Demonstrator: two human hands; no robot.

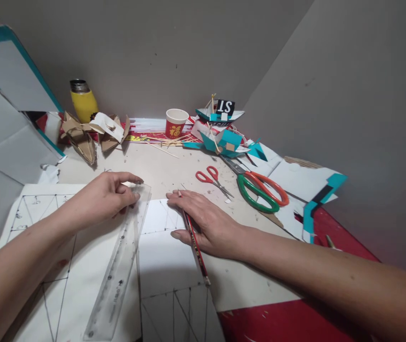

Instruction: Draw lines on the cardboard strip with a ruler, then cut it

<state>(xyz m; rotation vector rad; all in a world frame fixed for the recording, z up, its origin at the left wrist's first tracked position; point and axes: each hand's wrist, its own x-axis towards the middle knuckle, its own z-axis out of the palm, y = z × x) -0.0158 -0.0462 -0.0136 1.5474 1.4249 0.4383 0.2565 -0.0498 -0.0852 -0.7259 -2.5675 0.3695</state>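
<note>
My left hand [105, 195] rests on the top end of a clear plastic ruler [119, 266], fingers curled and pressing it down onto white card [169, 263] marked with pencil lines. My right hand [206, 223] lies flat on the same card, fingers stretched out, with a red pencil [195, 244] tucked between the fingers and running back toward me. The two hands are about a hand's width apart.
Small red scissors [213, 179] and large green-and-orange scissors [259, 189] lie beyond my right hand. At the back stand a yellow flask [82, 100], a red paper cup [176, 122], cardboard scraps [81, 135], thin sticks and teal paper models [222, 137]. Grey walls close both sides.
</note>
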